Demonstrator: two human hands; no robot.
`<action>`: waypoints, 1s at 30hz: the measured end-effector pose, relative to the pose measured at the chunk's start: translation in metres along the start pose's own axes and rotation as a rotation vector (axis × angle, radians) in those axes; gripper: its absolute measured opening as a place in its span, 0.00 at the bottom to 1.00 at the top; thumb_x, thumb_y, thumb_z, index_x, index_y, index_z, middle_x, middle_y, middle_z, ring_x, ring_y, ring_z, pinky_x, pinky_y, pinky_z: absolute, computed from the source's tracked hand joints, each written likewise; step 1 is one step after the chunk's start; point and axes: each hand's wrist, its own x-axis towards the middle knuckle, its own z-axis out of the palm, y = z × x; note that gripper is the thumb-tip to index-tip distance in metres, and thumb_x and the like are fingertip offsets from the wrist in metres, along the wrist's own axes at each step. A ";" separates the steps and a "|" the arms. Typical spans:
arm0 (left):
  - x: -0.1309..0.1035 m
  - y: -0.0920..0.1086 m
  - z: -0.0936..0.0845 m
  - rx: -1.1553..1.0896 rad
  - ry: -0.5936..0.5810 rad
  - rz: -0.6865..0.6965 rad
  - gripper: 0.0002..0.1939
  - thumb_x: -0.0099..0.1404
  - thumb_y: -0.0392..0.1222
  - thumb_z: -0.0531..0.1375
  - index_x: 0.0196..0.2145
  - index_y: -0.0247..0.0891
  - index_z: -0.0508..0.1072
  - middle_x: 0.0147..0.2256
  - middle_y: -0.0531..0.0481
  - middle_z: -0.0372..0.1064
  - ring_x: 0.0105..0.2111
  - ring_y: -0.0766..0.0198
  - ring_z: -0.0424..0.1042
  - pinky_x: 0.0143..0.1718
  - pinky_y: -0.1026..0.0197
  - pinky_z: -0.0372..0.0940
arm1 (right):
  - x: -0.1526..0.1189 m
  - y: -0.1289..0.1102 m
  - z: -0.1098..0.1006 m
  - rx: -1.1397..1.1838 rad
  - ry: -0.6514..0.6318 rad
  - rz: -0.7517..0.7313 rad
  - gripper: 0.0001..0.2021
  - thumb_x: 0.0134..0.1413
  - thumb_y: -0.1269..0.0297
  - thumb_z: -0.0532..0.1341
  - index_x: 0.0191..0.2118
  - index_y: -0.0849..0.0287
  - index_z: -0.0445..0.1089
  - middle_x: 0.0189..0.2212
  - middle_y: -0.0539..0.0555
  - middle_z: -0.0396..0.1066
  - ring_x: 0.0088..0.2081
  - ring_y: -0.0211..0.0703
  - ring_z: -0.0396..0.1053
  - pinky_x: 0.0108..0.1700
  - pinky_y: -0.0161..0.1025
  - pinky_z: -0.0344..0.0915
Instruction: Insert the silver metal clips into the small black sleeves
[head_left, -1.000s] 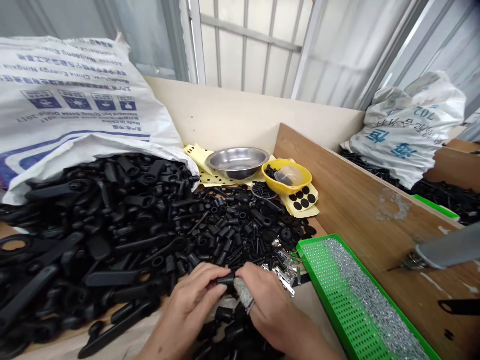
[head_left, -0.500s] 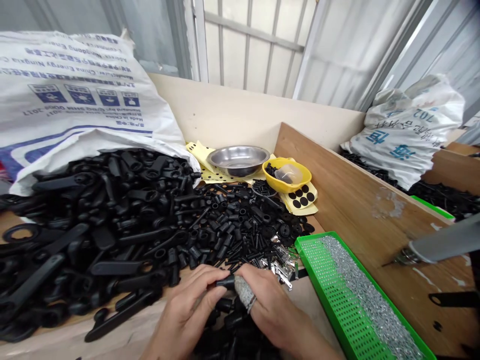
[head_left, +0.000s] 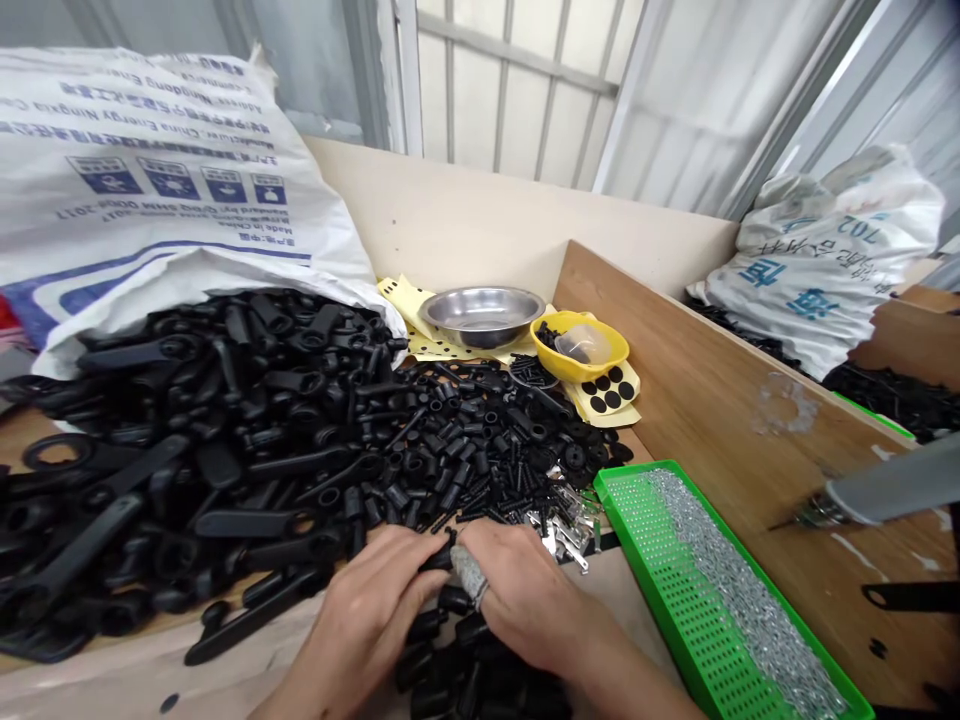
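Note:
My left hand (head_left: 382,590) is closed, its thumb and fingers pinching a small black plastic part (head_left: 442,556) at the lower middle. Against the other end of that part, my right hand (head_left: 517,590) is closed too, a grey wrapping (head_left: 469,573) around one finger. The right fingertips are partly hidden. Under and between the hands lies a heap of black cylindrical parts (head_left: 476,665). Just beyond them spreads a pile of small black sleeves and screws (head_left: 457,440), with silvery metal clips (head_left: 566,530) at its right edge.
A white sack (head_left: 180,180) spills black handles (head_left: 247,400) at left. Toward the back are a steel bowl (head_left: 482,312) and a yellow bowl (head_left: 581,365). A green tray (head_left: 675,600) of small metal pieces lies right, beside a wooden board (head_left: 712,420) and a grey tool (head_left: 885,490).
Both hands have shifted slightly left and come closer together, still at the black part. The surroundings sit a little differently in view.

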 end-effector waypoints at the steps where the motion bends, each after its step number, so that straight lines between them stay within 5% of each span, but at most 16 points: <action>1: -0.001 0.000 0.001 -0.012 0.014 -0.005 0.09 0.66 0.36 0.53 0.40 0.33 0.70 0.30 0.46 0.73 0.30 0.62 0.71 0.32 0.63 0.68 | 0.001 -0.001 0.001 -0.009 -0.003 0.011 0.16 0.47 0.80 0.48 0.41 0.59 0.61 0.39 0.55 0.67 0.41 0.42 0.63 0.44 0.36 0.55; 7: -0.010 -0.005 0.007 -0.028 0.083 -0.081 0.08 0.64 0.37 0.54 0.40 0.37 0.71 0.32 0.47 0.74 0.33 0.60 0.72 0.36 0.61 0.67 | 0.007 -0.002 -0.002 -0.012 -0.065 0.053 0.15 0.49 0.79 0.47 0.41 0.58 0.62 0.39 0.54 0.68 0.42 0.43 0.64 0.43 0.36 0.56; 13: -0.018 -0.015 0.007 -0.044 -0.080 -0.212 0.07 0.62 0.39 0.56 0.36 0.41 0.73 0.33 0.48 0.74 0.36 0.58 0.72 0.38 0.61 0.67 | 0.021 0.006 -0.019 -0.178 -0.065 -0.006 0.14 0.53 0.77 0.48 0.42 0.57 0.64 0.39 0.52 0.69 0.41 0.40 0.67 0.40 0.34 0.58; 20: -0.031 -0.023 0.017 -0.012 -0.252 -0.311 0.07 0.59 0.35 0.56 0.33 0.40 0.74 0.28 0.48 0.72 0.31 0.57 0.72 0.32 0.60 0.68 | 0.041 0.008 0.011 -0.401 -0.152 -0.015 0.15 0.43 0.80 0.53 0.39 0.68 0.68 0.36 0.64 0.70 0.38 0.52 0.68 0.37 0.42 0.61; 26: -0.024 -0.023 0.005 -0.001 -0.291 -0.278 0.09 0.61 0.35 0.54 0.35 0.40 0.74 0.31 0.48 0.73 0.33 0.59 0.72 0.34 0.61 0.67 | 0.045 0.010 0.009 -0.298 -0.118 0.002 0.13 0.42 0.81 0.53 0.35 0.66 0.68 0.33 0.61 0.70 0.36 0.46 0.68 0.37 0.38 0.60; 30: -0.004 -0.027 -0.003 0.288 -0.231 -0.207 0.15 0.61 0.29 0.49 0.40 0.37 0.72 0.38 0.44 0.71 0.37 0.56 0.69 0.38 0.57 0.66 | 0.047 0.021 -0.013 -0.115 -0.022 0.006 0.11 0.44 0.80 0.52 0.31 0.61 0.67 0.31 0.53 0.69 0.35 0.41 0.65 0.37 0.34 0.57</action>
